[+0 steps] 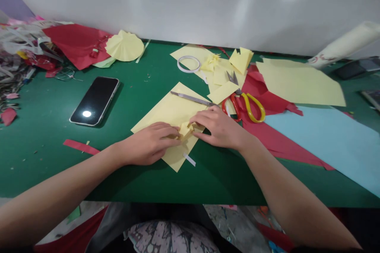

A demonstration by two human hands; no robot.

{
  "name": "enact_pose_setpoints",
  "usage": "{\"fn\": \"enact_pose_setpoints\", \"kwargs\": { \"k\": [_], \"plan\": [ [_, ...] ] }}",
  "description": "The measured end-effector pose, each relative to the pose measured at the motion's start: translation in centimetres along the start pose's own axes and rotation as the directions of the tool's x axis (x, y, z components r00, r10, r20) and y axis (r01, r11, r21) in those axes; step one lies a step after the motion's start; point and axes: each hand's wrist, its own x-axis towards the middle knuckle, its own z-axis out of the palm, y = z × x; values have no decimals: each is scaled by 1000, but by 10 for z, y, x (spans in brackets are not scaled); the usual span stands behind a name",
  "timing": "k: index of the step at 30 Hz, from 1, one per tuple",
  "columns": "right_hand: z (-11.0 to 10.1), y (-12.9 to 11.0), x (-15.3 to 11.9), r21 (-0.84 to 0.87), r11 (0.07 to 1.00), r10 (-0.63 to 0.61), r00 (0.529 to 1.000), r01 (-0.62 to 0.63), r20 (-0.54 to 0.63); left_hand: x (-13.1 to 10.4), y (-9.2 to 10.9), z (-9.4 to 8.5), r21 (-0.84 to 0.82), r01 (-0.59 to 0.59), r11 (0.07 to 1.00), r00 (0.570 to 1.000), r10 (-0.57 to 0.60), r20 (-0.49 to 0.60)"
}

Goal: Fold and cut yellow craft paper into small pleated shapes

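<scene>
A small folded piece of yellow paper [186,130] is pinched between my two hands, low over a flat yellow sheet [160,110]. My left hand [151,142] grips its left side with the fingertips closed. From the right, my right hand [218,126] holds the other side between thumb and fingers. A slim metal craft knife [191,98] lies across the sheet, its right end partly behind my right hand. By the sheet's lower edge is a short white strip [189,159]. Scissors with one red and one yellow handle [252,106] rest just beyond my right hand.
A phone [95,101] lies at left on the green table [133,184]. Behind are a pleated yellow paper fan [124,45], a tape roll [189,64] and yellow scraps. Red paper [267,134], a blue sheet [329,134] and a white roll [347,43] occupy the right; clutter fills the far left.
</scene>
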Motion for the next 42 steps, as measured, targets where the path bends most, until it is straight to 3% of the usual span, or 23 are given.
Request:
{"fn": "enact_pose_setpoints", "kwargs": {
  "k": [5,10,17,30,36,40,42],
  "plan": [
    [3,-4,3,151,986,66,997,-71,40,0,2,-1,-48,47,998,999,-48,-18],
    [7,-8,6,253,929,270,962,-269,29,-1,2,2,-32,22,999,999,-23,-29],
    [10,-14,3,299,912,298,954,-280,-17,-1,2,4,-2,62,998,997,-62,-44],
    [13,-17,6,366,825,467,884,-432,-9,0,5,4,38,43,998,997,-41,-71],
    [17,-21,9,339,846,462,883,-411,-84,2,6,2,85,16,996,998,-11,-63],
    [13,-20,10,490,794,461,882,-360,-100,1,6,2,105,19,994,997,-11,-73],
    [9,-21,9,577,755,448,888,-310,-109,1,7,4,81,44,996,990,-32,-141]
  ]
}}
